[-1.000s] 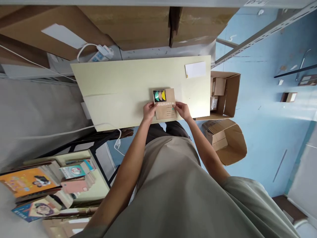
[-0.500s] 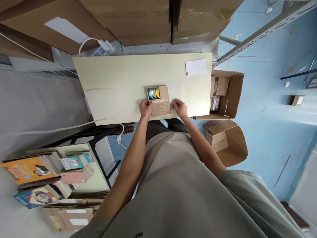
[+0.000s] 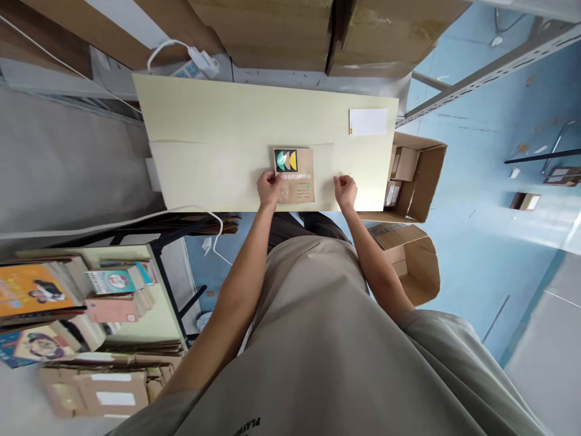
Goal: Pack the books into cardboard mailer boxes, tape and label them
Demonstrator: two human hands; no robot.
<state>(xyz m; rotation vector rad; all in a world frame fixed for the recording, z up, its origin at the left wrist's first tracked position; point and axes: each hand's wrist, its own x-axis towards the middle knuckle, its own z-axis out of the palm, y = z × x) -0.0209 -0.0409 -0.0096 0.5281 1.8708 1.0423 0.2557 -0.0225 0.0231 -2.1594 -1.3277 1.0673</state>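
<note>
A brown paperback book with a black, green and yellow block on its cover lies on the pale table. It rests over a thin, see-through plastic sheet that spreads out to its left and shows again to its right. My left hand is closed at the book's left edge, fingertips over the cover. My right hand stands apart from the book, thumb and fingers pinched at the sheet's right edge.
A white label card lies on the tabletop at the far right. Cardboard boxes and a power strip line the back. Open cartons stand to the right. At left, a shelf holds stacked books; a white cable runs beside it.
My right hand has moved right, away from the book's edge, and the plastic sheet shows wider there. My left hand stays at the book. The view has shifted slightly.
</note>
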